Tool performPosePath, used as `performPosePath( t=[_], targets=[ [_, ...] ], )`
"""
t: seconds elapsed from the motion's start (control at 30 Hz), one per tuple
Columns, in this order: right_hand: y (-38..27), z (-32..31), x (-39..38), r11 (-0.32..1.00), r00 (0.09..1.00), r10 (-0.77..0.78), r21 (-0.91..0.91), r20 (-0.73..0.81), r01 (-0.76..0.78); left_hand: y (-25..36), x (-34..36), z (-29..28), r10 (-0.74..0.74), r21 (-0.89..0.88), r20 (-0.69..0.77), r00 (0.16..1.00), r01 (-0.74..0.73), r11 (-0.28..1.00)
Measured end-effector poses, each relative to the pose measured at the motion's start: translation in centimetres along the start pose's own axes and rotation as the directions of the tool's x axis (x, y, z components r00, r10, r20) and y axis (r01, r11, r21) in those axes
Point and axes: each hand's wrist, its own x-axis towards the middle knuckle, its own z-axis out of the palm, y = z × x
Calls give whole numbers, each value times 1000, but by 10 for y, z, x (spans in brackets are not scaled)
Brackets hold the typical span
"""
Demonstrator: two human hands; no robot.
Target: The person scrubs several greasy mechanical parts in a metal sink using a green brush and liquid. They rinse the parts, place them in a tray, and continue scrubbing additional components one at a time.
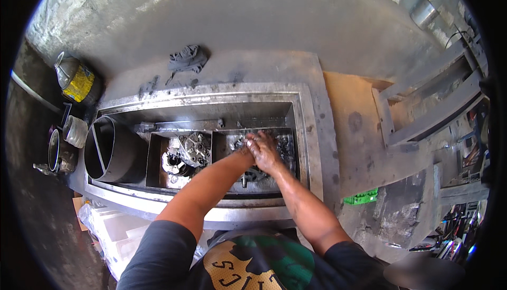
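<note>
Both my hands meet over the right compartment of a metal tray inside a steel basin. My right hand lies across my left hand, its fingers curled over it. Wet, dark grime shows on the skin. Most of the left hand's fingers are hidden under the right hand. Dark metal parts lie below and around the hands, partly covered by them. In the tray's left compartment sit cast metal engine parts, apart from both hands.
A wide dark cylinder stands at the basin's left end. The basin's steel rim surrounds the tray. A dark rag lies on the ledge behind. A yellow-labelled jug stands far left; a green crate is at right.
</note>
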Motion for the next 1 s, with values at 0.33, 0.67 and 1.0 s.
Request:
performPosePath(
  t=[0.33, 0.67, 1.0],
  targets=[
    [54, 11, 5, 897, 827, 442, 161, -346, -412, 97, -18, -14, -554, -698, -304, 775, 214, 683],
    [20, 26, -2, 756, 869, 419, 630, -263, -174, 41, -18, 22, -549, -914, -379, 745, -210, 346],
    [-170, -153, 22, 537, 968, -19, 819, 251, -202, 120, -123, -222, 175, -963, -268, 947, -265, -38]
  ],
)
